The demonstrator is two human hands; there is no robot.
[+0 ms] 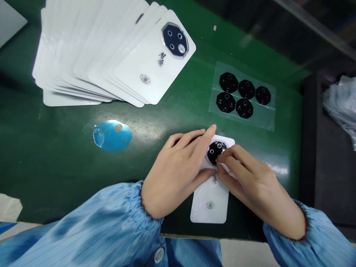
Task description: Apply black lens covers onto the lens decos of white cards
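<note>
A white phone back cover (210, 204) lies on the green table close to its front edge, its camera end pointing away from me. Near its top sits a black octagonal camera plate (213, 151) with ring-shaped lens openings. My left hand (179, 167) rests flat along the cover's left side, fingers stretched out and thumb beside the camera plate. At the plate's lower right, the fingertips of my right hand (247, 176) are pinched together. Whatever lies between them is hidden.
A fanned stack of white phone back covers (139, 74) occupies the back left. A clear sheet (268, 115) carries several black octagonal pieces (228, 82). Blue film (114, 136) lies left of my hands. A dark tray (333, 167) with plastic bags (342, 104) stands right.
</note>
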